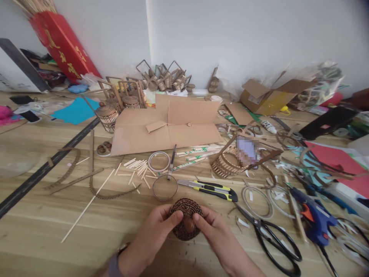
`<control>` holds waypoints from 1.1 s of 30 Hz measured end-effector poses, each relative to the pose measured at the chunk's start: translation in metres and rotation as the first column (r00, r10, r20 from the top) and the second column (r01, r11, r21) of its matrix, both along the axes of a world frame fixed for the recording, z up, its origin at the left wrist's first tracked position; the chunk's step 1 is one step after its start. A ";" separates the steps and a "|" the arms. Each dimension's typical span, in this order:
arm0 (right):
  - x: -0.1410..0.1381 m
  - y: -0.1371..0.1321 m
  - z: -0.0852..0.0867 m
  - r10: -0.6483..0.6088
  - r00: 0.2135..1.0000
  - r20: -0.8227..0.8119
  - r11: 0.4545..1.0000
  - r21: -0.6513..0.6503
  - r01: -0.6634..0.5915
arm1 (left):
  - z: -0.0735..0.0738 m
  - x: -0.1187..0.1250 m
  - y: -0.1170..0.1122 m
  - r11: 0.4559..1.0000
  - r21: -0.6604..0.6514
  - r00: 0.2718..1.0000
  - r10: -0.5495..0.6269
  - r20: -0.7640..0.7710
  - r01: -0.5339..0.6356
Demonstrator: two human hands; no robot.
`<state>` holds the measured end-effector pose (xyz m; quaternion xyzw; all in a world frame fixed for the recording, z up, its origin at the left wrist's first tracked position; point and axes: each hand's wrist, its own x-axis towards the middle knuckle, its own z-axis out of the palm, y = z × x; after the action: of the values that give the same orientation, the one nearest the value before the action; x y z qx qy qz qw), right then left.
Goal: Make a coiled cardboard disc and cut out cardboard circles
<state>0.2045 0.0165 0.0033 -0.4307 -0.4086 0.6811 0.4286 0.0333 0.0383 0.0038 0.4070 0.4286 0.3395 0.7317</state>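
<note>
Between my two hands is a round disc of coiled brown corrugated cardboard, with a smooth brown knob-like piece on its face near the thumbs. My left hand grips the disc's left side, thumb on top. From the right, my right hand pinches it the same way, its thumb beside the brown piece. The fingers underneath are hidden. Just beyond the disc lie a thin ring and a yellow-and-black utility knife. Black-handled scissors rest to the right of my right hand.
A blue glue gun lies at the right among paper scraps and tape rings. Short wooden sticks are scattered left of centre. Behind them stand a folded cardboard sheet and a small slatted basket. Several lidded baskets are farther back.
</note>
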 end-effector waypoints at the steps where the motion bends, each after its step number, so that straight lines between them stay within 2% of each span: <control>1: 0.000 0.000 0.000 0.006 1.000 -0.002 1.000 0.006 -0.006 | 0.000 0.000 0.000 1.000 0.004 1.000 -0.004 0.007 0.004; 8: -0.002 0.000 -0.001 0.001 1.000 -0.009 1.000 -0.003 -0.001 | -0.007 0.000 -0.002 1.000 0.009 0.999 -0.019 0.048 0.019; 12: -0.002 0.000 -0.005 -0.052 0.998 -0.033 0.998 -0.044 0.051 | -0.010 0.001 -0.002 1.000 -0.009 0.996 -0.004 0.093 0.005; 20: -0.003 0.000 -0.008 -0.079 0.992 -0.095 0.993 -0.100 0.070 | -0.007 0.001 -0.001 0.999 -0.042 0.990 0.002 0.141 0.005; 29: -0.004 0.000 -0.012 -0.106 0.992 -0.061 0.992 -0.075 0.102 | -0.009 0.001 -0.003 0.997 -0.073 0.990 0.012 0.141 -0.002; 33: -0.004 0.000 -0.012 -0.125 0.990 -0.063 0.988 -0.102 0.118 | -0.009 0.001 -0.003 0.997 -0.077 0.985 0.008 0.175 0.006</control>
<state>0.2008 0.0169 -0.0085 -0.4516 -0.3325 0.6874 0.4615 0.0348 0.0355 -0.0056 0.3467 0.3759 0.3574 0.7815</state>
